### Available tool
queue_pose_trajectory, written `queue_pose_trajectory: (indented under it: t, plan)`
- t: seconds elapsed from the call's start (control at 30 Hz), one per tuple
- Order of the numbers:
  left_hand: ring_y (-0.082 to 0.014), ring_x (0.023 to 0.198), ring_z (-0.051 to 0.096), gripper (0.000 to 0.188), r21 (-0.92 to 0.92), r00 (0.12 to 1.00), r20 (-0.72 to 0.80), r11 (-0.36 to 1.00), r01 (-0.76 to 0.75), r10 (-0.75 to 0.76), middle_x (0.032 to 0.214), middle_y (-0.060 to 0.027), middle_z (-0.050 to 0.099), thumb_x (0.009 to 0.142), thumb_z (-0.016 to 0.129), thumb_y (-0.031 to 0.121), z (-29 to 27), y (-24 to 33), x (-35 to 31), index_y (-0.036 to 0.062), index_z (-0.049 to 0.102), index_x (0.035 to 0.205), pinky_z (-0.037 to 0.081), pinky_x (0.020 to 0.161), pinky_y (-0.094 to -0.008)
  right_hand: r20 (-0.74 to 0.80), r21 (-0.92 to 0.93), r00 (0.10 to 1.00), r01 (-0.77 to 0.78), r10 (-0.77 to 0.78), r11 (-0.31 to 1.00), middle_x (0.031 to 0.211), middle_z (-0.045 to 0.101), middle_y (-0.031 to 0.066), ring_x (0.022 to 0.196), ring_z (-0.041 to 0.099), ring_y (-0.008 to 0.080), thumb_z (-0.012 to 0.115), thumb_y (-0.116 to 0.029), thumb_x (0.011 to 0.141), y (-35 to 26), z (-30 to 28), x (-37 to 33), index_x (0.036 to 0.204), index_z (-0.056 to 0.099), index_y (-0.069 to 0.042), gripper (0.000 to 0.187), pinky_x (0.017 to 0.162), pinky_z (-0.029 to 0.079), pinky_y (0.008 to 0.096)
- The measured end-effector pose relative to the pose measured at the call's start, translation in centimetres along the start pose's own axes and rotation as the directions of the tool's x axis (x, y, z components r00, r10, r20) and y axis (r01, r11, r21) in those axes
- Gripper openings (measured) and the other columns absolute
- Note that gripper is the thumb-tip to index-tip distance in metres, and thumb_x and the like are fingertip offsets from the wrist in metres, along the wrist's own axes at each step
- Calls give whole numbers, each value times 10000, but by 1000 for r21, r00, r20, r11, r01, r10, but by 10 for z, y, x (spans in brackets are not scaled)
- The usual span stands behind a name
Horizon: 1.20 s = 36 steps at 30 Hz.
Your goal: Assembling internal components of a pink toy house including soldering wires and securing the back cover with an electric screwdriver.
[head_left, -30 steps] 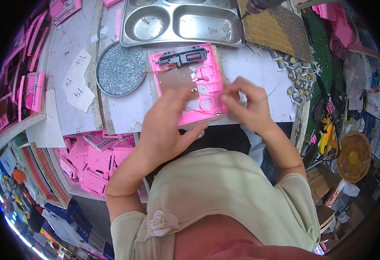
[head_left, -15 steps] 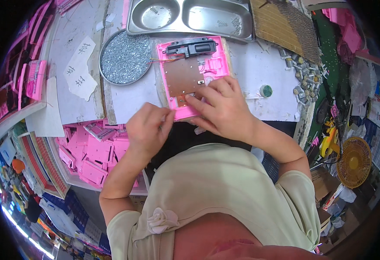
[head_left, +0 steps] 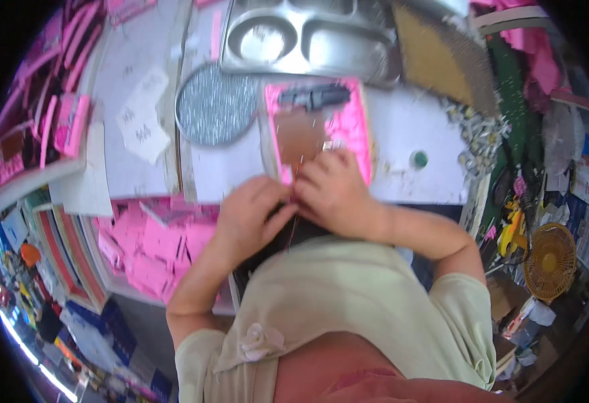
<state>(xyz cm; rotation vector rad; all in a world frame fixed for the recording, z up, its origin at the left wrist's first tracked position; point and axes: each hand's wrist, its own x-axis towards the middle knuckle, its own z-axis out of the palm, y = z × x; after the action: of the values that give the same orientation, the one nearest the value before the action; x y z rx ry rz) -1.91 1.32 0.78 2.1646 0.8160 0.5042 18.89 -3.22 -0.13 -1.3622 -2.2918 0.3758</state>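
A pink plastic housing (head_left: pixel 364 127) lies on the table in front of me, holding a brown circuit board (head_left: pixel 298 138) and a black part (head_left: pixel 314 98) along its far side. My left hand (head_left: pixel 254 209) is at the housing's near-left corner, thumb and fingers brought together. Against the near edge rests my right hand (head_left: pixel 335 191), its fingers curled and closed beside the left fingertips. A thin reddish wire (head_left: pixel 293 232) hangs below the fingertips. Motion blur hides what either hand pinches.
A round dish of small metal screws (head_left: pixel 215 107) sits left of the housing, a steel compartment tray (head_left: pixel 301 68) behind it. Small cylindrical parts (head_left: pixel 472 141) are heaped at right, near a green-topped small container (head_left: pixel 419 159). Pink pieces (head_left: pixel 163 242) fill a bin at left.
The whole view has shifted, and the picture is blurrier. My hands have come together at the housing's near edge; a thin wire now shows hanging below them.
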Motion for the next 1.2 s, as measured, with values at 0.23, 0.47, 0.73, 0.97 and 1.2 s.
queue_pose_trajectory:
  t: [0.23,0.47,0.73,0.97,1.2]
  plan:
    - [-300,755,614,170,25,964,12,964,-264,264,856,-101,588,821,772,133,6,-32,3,60,654,918,505,643,-410,43,336,967,-249,249,908,885,724,48,803,665,166,770,-154,819,126,-130,33,990,733,-57,201,807,526,332]
    - [-271,721,627,189,-56,951,106,956,-287,292,836,-76,608,790,814,138,-2,-36,20,79,689,918,515,601,-376,-348,-120,937,-93,46,988,862,706,33,840,658,169,683,-200,939,333,-212,214,983,695,9,214,797,523,332]
    - [-272,764,631,140,-79,981,108,985,-152,160,865,-78,599,829,770,143,-4,-27,10,78,681,914,533,663,-381,-488,-634,838,-149,-243,759,954,685,105,972,600,360,668,-147,817,317,-168,375,870,723,-52,122,854,506,477]
    - [-267,726,623,191,-77,975,64,975,-208,213,846,-69,598,767,823,121,0,-30,17,91,671,879,514,607,-383,-638,-445,743,-141,-202,884,941,692,98,904,612,301,695,-106,834,326,-208,332,923,708,-44,110,831,507,437]
    - [-292,723,605,192,-33,985,40,985,-167,168,813,-87,583,763,817,105,2,-31,8,78,661,872,496,610,-396,-915,112,385,-48,121,993,927,699,90,835,623,242,722,-66,851,238,-229,105,977,692,-35,133,808,507,397]
